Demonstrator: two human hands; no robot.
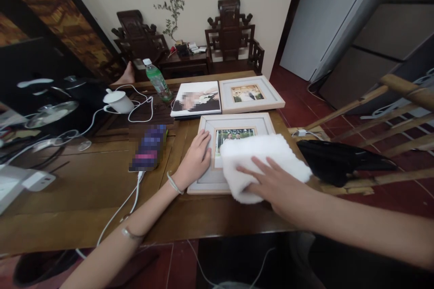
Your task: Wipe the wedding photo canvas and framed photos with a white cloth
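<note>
A light wooden picture frame point(237, 120) lies flat on the table, a small photo point(220, 137) of people set in its pale mat. My left hand point(195, 160) holds this frame by its left side, fingers close together along the rail. A fluffy white cloth point(281, 151) covers the frame's right part and hides some of the photo. Pressing down on that cloth is my right hand point(271, 185), its fingers spread and partly sunk into the pile. Behind lie a second light frame point(273, 92) with a photo and a picture panel point(200, 86).
Left of the frame, a phone point(149, 149) is plugged into a white cable. Further back stand a green-labelled bottle point(158, 79) and a lidded white cup point(118, 101). Pots point(54, 115) and a power strip point(25, 185) occupy the left side. A wooden chair point(389, 135) stands right.
</note>
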